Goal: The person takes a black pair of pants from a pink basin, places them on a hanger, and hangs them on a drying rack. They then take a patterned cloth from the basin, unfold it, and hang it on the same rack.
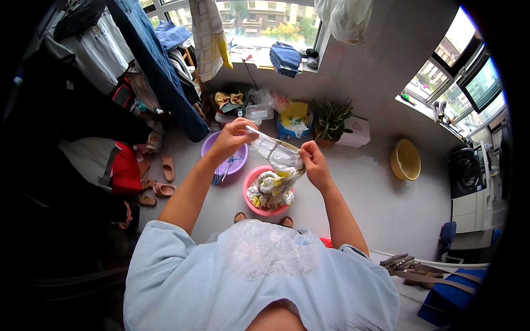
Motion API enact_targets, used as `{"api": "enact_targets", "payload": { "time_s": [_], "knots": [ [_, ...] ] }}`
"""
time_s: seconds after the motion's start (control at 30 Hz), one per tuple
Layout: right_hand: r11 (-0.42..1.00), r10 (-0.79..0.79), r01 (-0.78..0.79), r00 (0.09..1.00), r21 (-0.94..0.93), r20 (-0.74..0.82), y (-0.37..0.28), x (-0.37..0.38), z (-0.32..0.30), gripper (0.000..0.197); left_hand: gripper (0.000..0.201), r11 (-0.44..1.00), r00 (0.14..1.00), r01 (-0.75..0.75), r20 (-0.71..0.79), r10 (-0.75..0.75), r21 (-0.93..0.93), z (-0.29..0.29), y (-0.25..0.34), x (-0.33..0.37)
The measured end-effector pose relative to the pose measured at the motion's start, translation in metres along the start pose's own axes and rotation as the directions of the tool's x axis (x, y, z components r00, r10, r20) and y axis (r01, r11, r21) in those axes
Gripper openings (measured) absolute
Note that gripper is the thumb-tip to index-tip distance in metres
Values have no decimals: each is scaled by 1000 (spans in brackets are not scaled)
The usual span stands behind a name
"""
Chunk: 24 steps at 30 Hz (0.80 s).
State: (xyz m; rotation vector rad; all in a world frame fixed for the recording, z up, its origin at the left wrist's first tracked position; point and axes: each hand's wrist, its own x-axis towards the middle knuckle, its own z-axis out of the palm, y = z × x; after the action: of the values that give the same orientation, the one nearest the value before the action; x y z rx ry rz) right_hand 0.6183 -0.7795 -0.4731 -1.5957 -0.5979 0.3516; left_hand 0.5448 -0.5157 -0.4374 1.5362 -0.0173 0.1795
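My left hand (234,135) and my right hand (313,161) hold a small white garment (279,156) stretched between them, each gripping one end of its waistband. The garment hangs just above a pink basin (248,194) on the floor, which holds a heap of crumpled white and yellow patterned laundry (269,190). To the left of it stands a purple basin (208,147) with clothes hangers (223,170) inside. My feet in sandals (263,219) show below the pink basin.
Clothes hang from racks at left and above. Pink slippers (161,179) lie on the grey floor at left. A potted plant (331,122), a white box, bags and a blue-yellow package sit under the window. A yellow basin (406,160) leans at right; a washing machine stands far right.
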Motion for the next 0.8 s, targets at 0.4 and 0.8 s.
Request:
{"api": "enact_targets", "payload": {
  "time_s": [0.4, 0.8],
  "knots": [
    [962, -53, 78, 993, -261, 101, -7, 1, -5, 17, 10, 941, 971, -219, -36, 235, 257, 33, 31, 28],
    [964, -145, 133, 989, -231, -34, -3, -2, -1, 14, 27, 576, 953, -157, 275, -123, 802, 56, 28, 4]
  ]
}}
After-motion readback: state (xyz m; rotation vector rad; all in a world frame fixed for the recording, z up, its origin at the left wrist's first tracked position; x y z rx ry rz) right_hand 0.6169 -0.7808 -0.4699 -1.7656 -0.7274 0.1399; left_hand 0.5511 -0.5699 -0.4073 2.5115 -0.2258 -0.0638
